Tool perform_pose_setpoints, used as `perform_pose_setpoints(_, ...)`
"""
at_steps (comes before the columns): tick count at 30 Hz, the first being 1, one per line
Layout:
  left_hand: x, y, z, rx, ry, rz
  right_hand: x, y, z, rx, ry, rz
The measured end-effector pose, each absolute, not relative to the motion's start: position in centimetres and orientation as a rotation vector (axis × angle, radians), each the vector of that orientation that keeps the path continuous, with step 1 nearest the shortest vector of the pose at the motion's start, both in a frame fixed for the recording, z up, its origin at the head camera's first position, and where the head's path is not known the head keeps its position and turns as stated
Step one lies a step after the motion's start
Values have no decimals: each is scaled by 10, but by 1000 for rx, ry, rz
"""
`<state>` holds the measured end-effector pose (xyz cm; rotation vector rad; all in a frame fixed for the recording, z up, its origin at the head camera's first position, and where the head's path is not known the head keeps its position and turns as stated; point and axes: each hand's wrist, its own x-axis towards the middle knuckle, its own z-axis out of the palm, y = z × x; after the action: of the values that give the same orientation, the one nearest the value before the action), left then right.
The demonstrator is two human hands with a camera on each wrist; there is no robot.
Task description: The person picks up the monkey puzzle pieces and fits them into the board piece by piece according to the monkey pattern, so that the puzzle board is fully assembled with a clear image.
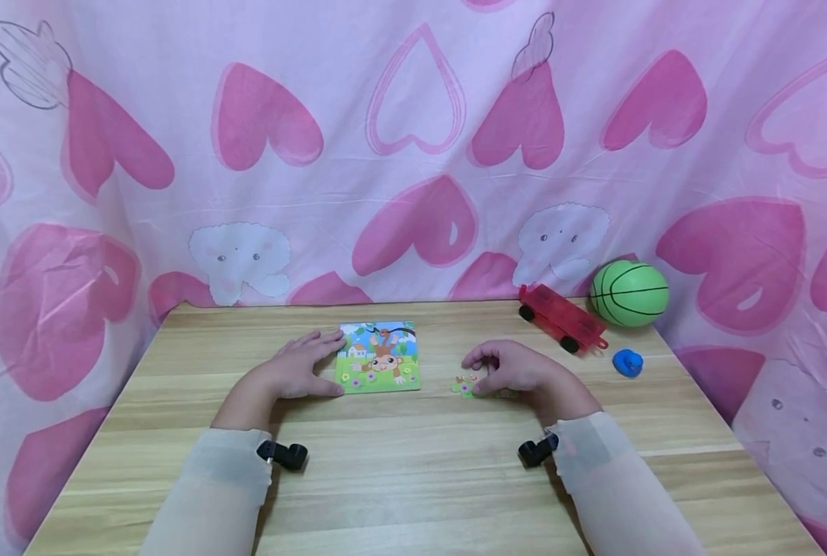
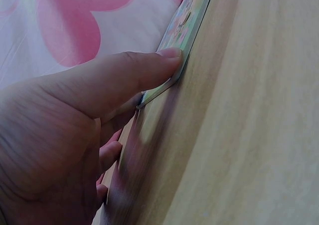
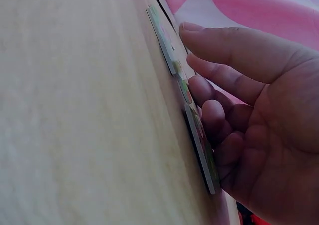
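Observation:
A flat monkey-picture puzzle board (image 1: 378, 357) lies on the wooden table (image 1: 413, 479). My left hand (image 1: 300, 366) rests against its left side, thumb on the near-left corner and fingertips by the far-left one. In the left wrist view the thumb lies on the edge of the board (image 2: 167, 75), the other fingers beyond. To the right, my right hand (image 1: 513, 366) hovers over green, flowered puzzle pieces (image 1: 465, 387), fingers loosely bent and partly covering them. The right wrist view shows the pieces (image 3: 162, 38) flat on the table, with a gap between thumb and fingers.
At the back right stand a red toy trailer (image 1: 562, 318) with black wheels and a green ball (image 1: 629, 293) with black lines. A small blue rubber duck (image 1: 627, 363) sits in front of them. A pink heart-patterned curtain (image 1: 330, 193) hangs behind the table.

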<state>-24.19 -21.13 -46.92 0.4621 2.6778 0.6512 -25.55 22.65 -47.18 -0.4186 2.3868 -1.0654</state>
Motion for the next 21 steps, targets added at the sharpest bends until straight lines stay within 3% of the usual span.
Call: perform_pose_setpoints(21,-241,-210,-469,460,2679,642,-255,222,-469,-401,2472,-950)
